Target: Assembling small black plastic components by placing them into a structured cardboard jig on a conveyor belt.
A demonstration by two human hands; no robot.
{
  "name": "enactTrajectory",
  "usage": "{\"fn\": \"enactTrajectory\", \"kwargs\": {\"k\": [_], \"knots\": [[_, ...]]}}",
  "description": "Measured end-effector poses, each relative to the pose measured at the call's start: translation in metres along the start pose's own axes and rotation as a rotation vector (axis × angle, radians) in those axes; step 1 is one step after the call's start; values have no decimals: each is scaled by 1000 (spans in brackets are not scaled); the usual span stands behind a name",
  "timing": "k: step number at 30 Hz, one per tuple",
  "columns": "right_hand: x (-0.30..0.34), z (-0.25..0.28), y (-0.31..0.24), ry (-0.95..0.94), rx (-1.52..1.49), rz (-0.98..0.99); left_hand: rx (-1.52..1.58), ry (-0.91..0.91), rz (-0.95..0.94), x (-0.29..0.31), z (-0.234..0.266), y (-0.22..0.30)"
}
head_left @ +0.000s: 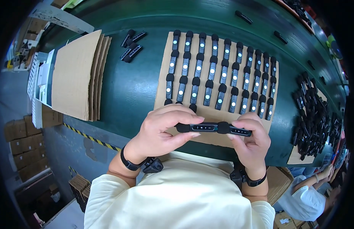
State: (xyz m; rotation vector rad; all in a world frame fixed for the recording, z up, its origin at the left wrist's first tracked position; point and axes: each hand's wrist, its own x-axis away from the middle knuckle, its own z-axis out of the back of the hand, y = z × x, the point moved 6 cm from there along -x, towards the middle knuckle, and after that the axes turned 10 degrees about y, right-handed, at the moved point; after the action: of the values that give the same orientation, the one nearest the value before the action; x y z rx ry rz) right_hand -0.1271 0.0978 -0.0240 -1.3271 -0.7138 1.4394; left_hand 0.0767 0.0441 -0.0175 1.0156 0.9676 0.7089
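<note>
Two small black clip-on microphones with foam tips are held end to end above the near edge of a cardboard sheet [212, 114]. My left hand [158, 128] pinches the left microphone [204, 128] near its foam tip, between thumb and fingers. In my right hand [253, 135], the right microphone [240, 131] is gripped by its body, its foam tip against the end of the left one. Both show a row of small light dots along the side. Rows of similar microphones [208, 93], each with a pale round spot, lie on the sheet; my left hand partly hides the nearest row.
Several loose microphones [132, 47] lie on the green table [133, 89], left of the sheet. Upright cardboard sheets [75, 76] stand farther left. A large heap of microphones [310, 118] sits at the right. Another person [308, 196] is at lower right.
</note>
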Motion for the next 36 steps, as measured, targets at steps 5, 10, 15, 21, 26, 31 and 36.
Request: {"fn": "enactTrajectory", "kwargs": {"k": [5,10,15,21,26,31,36], "knots": [[-2,-1,-2,4,-64,-14,-2,68,-42,-1,3,0],[1,-1,1,-8,-54,53,-84,49,-60,-7,-3,7],[4,6,7,139,-271,-38,-170,-41,-133,-10,-9,6],[-3,3,-7,-88,87,160,-149,21,-181,-8,-11,-3],[-2,-19,-7,-71,170,175,-44,5,-119,-5,-18,-4],[-3,-24,-9,-63,121,212,-16,9,-153,-5,-22,-6],[8,-19,-3,-128,177,210,-118,-75,-241,5,-23,-9]]}}
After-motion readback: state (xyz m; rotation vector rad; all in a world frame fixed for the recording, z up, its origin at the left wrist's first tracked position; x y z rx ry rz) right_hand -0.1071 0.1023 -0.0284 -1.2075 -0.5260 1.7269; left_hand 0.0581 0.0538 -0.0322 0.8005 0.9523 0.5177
